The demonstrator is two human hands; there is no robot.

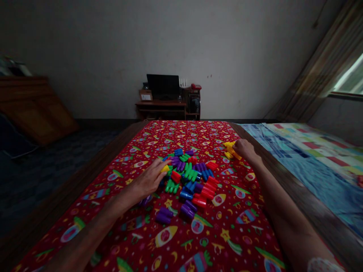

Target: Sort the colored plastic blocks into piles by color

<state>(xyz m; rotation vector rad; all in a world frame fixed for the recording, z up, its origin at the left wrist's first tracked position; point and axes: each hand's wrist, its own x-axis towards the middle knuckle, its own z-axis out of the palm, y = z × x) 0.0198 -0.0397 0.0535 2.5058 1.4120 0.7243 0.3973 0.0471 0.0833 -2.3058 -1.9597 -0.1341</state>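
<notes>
My left hand (pixel 153 175) reaches over the left side of a heap of plastic toy blocks (pixel 188 172), its fingers closed round a yellow toy block (pixel 165 169). The heap mixes green, blue, purple and red pieces with finger-like prongs. Off to the right, my right hand (pixel 246 149) is curled at a small group of yellow toy blocks (pixel 230 149). Its fingertips are partly hidden, but they seem to grip a yellow piece there. Two purple blocks (pixel 164 215) lie nearer to me, apart from the main heap.
A red patterned cloth (pixel 210 241) covers the table, leaving dark wooden edges (pixel 113 151). A bed with blue and checked covers (pixel 272 151) adjoins the right side. Beyond the table stand a desk with a monitor (pixel 163 87) and, left, a wooden cabinet (pixel 31 109).
</notes>
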